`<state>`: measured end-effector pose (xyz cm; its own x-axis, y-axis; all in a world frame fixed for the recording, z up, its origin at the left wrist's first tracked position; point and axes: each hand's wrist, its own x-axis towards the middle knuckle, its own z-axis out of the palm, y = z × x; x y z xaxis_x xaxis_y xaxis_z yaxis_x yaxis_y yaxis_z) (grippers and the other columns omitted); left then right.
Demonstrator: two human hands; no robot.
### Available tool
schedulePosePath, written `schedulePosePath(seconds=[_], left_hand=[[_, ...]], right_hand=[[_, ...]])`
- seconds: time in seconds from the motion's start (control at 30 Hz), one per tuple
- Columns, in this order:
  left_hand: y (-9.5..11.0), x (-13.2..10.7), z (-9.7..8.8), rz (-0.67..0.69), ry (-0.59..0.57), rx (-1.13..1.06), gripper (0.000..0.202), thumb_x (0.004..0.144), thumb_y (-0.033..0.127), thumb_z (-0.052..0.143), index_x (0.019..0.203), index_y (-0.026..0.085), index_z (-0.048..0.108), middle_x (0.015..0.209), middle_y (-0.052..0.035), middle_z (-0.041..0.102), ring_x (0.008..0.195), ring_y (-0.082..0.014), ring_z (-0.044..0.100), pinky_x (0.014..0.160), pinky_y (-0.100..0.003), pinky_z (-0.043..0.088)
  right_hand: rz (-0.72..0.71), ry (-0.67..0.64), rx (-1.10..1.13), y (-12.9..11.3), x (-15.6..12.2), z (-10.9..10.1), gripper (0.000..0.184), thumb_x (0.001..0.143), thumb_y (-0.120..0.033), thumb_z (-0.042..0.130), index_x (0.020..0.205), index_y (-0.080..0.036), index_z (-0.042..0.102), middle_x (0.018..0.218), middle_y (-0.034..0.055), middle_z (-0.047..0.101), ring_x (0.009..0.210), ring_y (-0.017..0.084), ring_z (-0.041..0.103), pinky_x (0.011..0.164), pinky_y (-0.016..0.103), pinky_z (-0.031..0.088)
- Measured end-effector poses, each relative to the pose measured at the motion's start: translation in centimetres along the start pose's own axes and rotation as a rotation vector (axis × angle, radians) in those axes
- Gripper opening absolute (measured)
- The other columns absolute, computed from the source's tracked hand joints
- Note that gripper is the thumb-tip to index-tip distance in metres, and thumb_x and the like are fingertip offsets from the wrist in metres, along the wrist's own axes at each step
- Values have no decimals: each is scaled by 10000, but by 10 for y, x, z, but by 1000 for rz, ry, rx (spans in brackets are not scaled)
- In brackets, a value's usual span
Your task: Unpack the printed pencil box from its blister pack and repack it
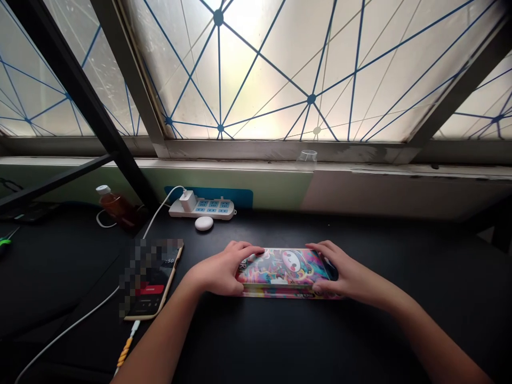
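Observation:
A flat, oblong box with a bright pink and blue cartoon print lies on the black desk in front of me. Around its left end is my left hand, with the thumb at the near edge and the fingers over the far edge. My right hand grips the other end in the same way. A colourful strip shows along the box's near side, low against the desk; whether it is a separate piece I cannot tell.
To the left lies a phone, partly blurred out, with a charging cable. Behind it are a white power strip, a small white rounded case and a bottle. A clear glass stands by the window.

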<state>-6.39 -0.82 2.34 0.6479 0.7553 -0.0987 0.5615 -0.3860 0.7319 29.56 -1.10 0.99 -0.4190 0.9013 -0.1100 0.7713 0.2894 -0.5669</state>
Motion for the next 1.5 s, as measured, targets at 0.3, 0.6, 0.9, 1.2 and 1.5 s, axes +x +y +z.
schedulePosePath(seconds=[0.3, 0.6, 0.9, 1.2, 1.5], left_hand=[[3, 10, 18, 28, 155, 230, 886, 666, 299, 798, 1489, 303, 471, 1380, -99, 564, 1277, -362, 479, 1135, -508, 356], [24, 16, 29, 144, 280, 547, 942, 695, 70, 705, 1532, 350, 376, 1425, -115, 521, 1317, -352, 452, 1193, -642, 175], [25, 19, 32, 240, 371, 642, 900, 791, 276, 822, 1551, 344, 345, 1520, -127, 477, 1389, -355, 429, 1208, -673, -61], [35, 17, 29, 160, 561, 729, 592, 851, 310, 803, 1380, 240, 546, 1207, -94, 723, 1097, -306, 654, 1188, -713, -70], [54, 11, 29, 28, 332, 837, 359, 763, 428, 851, 968, 187, 682, 938, -78, 708, 892, -303, 651, 896, -493, 537]], right_hand=[[22, -9, 42, -3, 1, 2, 761, 706, -583, 811, 1327, -270, 502, 1362, 105, 564, 1217, 327, 577, 1037, 461, 498], [45, 320, 73, 8, 7, -5, 640, 754, -621, 751, 1259, -268, 577, 1168, 96, 670, 1039, 314, 654, 905, 455, 545], [-62, 306, -148, -2, -8, -21, 446, 783, -663, 719, 997, -275, 666, 1053, 73, 618, 912, 274, 626, 815, 419, 546], [-383, 557, -473, -24, -15, 1, 255, 907, -468, 666, 1007, -239, 611, 1072, 84, 671, 783, 221, 649, 691, 353, 517], [-524, 418, -626, -41, -12, 23, 400, 923, -103, 516, 1316, -163, 563, 1297, 112, 702, 1097, 289, 698, 905, 442, 571]])
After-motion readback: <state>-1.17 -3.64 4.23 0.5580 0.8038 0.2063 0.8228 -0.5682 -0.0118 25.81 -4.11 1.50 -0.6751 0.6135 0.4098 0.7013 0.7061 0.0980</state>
